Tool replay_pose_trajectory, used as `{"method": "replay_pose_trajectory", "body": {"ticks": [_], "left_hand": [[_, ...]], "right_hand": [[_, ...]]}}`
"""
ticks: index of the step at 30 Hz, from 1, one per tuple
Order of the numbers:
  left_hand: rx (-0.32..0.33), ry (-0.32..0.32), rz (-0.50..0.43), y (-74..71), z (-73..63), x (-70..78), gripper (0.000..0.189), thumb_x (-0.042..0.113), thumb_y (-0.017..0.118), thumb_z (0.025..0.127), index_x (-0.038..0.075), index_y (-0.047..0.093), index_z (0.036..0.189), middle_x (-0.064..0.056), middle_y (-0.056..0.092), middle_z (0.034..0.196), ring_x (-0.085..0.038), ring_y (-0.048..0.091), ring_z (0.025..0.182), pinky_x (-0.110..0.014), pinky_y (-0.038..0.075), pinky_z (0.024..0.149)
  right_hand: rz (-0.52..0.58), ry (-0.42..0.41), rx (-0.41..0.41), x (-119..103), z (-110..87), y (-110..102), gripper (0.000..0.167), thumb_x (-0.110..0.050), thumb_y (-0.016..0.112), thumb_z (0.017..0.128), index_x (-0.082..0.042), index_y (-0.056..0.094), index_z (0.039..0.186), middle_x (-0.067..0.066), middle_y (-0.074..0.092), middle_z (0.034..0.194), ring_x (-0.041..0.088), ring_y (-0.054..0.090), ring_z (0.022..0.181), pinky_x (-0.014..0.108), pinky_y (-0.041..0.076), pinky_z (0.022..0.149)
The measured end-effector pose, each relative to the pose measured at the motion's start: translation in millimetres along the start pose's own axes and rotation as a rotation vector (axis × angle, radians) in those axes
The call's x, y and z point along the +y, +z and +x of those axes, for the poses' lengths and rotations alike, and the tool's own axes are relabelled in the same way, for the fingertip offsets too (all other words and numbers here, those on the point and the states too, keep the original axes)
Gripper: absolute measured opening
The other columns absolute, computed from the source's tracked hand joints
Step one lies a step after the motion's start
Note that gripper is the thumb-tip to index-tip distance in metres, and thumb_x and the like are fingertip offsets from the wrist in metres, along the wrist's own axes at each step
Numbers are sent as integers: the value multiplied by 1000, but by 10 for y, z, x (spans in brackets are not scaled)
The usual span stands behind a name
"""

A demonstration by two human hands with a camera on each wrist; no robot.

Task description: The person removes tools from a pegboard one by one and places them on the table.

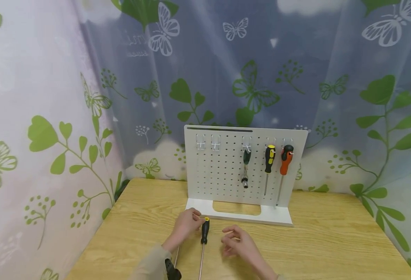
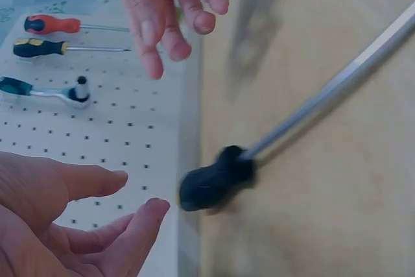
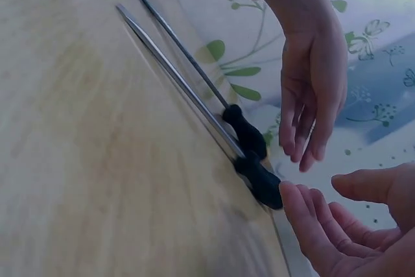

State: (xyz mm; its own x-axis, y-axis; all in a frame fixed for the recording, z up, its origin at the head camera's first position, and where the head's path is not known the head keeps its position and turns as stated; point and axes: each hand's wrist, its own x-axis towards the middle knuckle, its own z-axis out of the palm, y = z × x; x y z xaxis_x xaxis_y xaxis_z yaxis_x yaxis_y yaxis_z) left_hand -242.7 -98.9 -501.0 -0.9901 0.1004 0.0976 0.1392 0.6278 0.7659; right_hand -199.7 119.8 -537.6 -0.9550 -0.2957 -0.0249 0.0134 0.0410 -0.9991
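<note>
A long screwdriver (image 1: 205, 231) with a black handle and yellow end lies on the table. My left hand (image 1: 187, 224) is beside its handle, thumb and finger parted with a gap between them in the left wrist view. Under my left arm runs the shaft of a second screwdriver (image 3: 245, 133); its handle is hidden by that hand in the head view. To the right of the first handle, my right hand (image 1: 239, 245) hovers with loosely bent fingers and nothing in its grasp. Both black handles lie side by side in the right wrist view.
A white pegboard (image 1: 226, 175) stands behind the hands on its flat base. From its hooks hang a green-handled ratchet (image 1: 246, 159), a yellow-and-black screwdriver (image 1: 270, 159) and a red-and-black screwdriver (image 1: 286, 160). Two clear hooks (image 1: 215, 144) sit at its upper left. A patterned curtain (image 1: 205, 77) surrounds the table.
</note>
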Motion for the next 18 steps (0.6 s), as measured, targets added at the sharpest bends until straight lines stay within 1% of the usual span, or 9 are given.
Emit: {"method": "replay_pose_trajectory", "body": {"ticks": [1, 4, 7, 10, 13, 15, 18], "left_hand": [[3, 13, -7, -20, 28, 25, 26, 11, 75, 90, -7, 66, 106, -11, 73, 84, -19, 69, 64, -26, 52, 54], [26, 57, -4, -78, 124, 120, 25, 12, 73, 91, -6, 67, 107, -12, 73, 87, -21, 70, 67, -25, 53, 53], [54, 97, 3, -121, 227, 205, 22, 13, 72, 94, -3, 69, 108, -13, 73, 93, -26, 72, 80, -32, 59, 64], [58, 128, 4, -142, 334, 285, 22, 15, 69, 96, 0, 69, 111, -13, 73, 99, -30, 71, 91, -40, 61, 77], [40, 149, -13, -149, 432, 365, 25, 17, 65, 99, -1, 69, 116, -14, 72, 104, -32, 70, 97, -45, 60, 84], [27, 166, -21, -145, 493, 420, 28, 18, 64, 100, -1, 68, 120, -15, 72, 108, -32, 69, 101, -45, 60, 86], [21, 201, -36, -128, 582, 500, 30, 20, 63, 102, 0, 67, 124, -14, 71, 114, -32, 68, 105, -45, 59, 88]], "right_hand": [[-2, -1, 19, -27, 7, -40, 38, -4, 64, 98, 16, 50, 127, 15, 70, 98, 25, 70, 77, 40, 65, 68], [-4, -22, 81, -106, 34, -163, 39, -5, 64, 98, 15, 50, 129, 19, 69, 102, 29, 70, 83, 42, 65, 73], [-9, -51, 159, -183, 84, -267, 38, -6, 65, 98, 12, 53, 129, 22, 67, 105, 30, 70, 87, 44, 64, 78], [-22, -97, 243, -269, 144, -364, 33, -5, 65, 98, 9, 57, 127, 23, 67, 107, 27, 70, 88, 41, 64, 79], [-77, -150, 305, -358, 200, -460, 31, -4, 65, 98, 8, 59, 126, 25, 67, 112, 25, 70, 91, 38, 64, 80], [-126, -178, 335, -427, 232, -524, 31, -4, 65, 98, 6, 59, 127, 26, 66, 118, 27, 69, 97, 37, 63, 83], [-203, -198, 365, -514, 281, -628, 35, -10, 64, 101, 4, 58, 132, 25, 63, 126, 33, 65, 108, 36, 61, 89]]}}
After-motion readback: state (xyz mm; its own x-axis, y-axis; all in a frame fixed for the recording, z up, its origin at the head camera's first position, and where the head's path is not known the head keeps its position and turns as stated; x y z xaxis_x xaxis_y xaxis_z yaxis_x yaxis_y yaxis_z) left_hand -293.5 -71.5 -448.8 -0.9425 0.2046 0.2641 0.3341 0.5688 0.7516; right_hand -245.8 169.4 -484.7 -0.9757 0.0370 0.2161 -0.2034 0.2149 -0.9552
